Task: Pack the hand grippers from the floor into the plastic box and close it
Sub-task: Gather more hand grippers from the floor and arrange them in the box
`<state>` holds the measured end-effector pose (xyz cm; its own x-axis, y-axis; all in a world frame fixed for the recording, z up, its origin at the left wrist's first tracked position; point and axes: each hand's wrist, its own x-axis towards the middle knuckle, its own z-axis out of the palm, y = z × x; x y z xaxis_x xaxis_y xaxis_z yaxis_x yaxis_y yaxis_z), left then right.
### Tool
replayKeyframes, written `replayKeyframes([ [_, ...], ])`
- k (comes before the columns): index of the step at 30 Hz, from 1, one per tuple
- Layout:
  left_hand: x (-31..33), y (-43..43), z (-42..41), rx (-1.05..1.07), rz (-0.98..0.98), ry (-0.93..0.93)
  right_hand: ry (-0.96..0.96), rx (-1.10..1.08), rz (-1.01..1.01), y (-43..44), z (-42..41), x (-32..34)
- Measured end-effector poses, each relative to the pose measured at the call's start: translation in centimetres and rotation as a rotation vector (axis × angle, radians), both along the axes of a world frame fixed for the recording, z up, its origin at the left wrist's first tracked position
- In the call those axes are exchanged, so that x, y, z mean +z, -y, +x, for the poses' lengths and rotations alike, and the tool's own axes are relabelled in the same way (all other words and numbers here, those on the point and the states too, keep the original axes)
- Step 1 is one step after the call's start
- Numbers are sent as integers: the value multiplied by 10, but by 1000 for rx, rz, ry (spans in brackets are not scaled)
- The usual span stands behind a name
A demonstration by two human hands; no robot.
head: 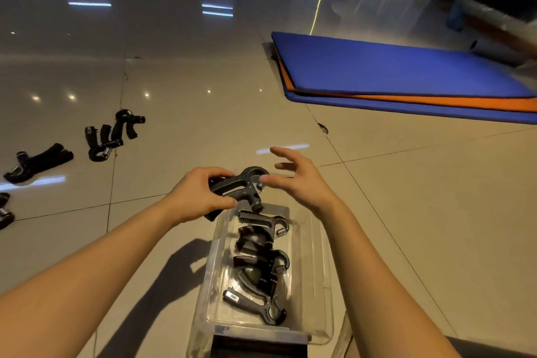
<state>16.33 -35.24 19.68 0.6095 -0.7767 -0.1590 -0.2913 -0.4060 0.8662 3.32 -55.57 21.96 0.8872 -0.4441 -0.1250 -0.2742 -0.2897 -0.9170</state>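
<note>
Your left hand grips a hand gripper over the far edge of the clear plastic box, right hand spread wide beside it, so lower it flat into the far end, clear of the packed ones.

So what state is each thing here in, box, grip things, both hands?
plastic box, open, no lid on.
grippers in the box, several lying inside.
held hand gripper, lifted above the box's far end.
left hand, grips the held hand gripper.
right hand, open, fingers spread beside it.
grippers on the floor, not yet packed, to the left.
mat, flat on the floor.
</note>
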Motion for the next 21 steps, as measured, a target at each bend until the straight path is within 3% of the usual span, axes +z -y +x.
replayKeyframes([
  [4, 9, 4, 2, -104, 26, 60, -57, 192, -216, -16, -4, -2],
  [12, 6, 12, -2, -160, -12, 51, -31, 176, -400, -24, -11, -24],
  [21, -5, 21, -3, -243, 94, 148, -86, 244, -560, -22, -17, -39],
])
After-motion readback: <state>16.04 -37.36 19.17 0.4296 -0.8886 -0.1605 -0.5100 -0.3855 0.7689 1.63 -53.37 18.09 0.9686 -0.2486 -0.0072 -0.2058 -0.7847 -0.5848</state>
